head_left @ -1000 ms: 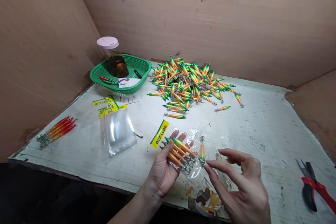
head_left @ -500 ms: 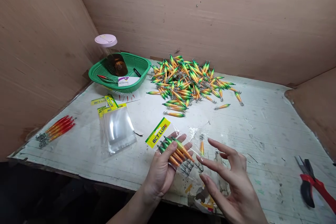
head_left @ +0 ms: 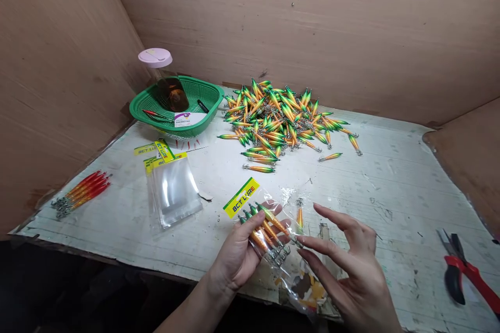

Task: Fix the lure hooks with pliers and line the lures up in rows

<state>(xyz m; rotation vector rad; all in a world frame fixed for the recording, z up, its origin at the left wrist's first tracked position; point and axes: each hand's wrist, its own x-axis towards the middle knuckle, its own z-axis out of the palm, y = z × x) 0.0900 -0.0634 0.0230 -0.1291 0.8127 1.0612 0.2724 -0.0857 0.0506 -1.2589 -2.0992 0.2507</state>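
Observation:
My left hand holds a clear plastic bag with a yellow-green BCT LURE header, tilted above the table. Several green-and-orange squid jigs lie under my left thumb; whether all are inside the bag is hard to tell. Their crown hooks point down to the right. My right hand has its thumb and index finger closed at the hook end of the rightmost jig, with the other fingers raised. A single squid jig lies on the table just behind these fingertips.
A large pile of squid jigs lies at the back. On the left are flat bags, red jigs and a green basket holding a lidded drink bottle. Pliers lie at the right.
My right thumb and index finger have closed together at the rightmost jig's hooks. The bag has shifted slightly right, and its lower end now hangs spread out towards me.

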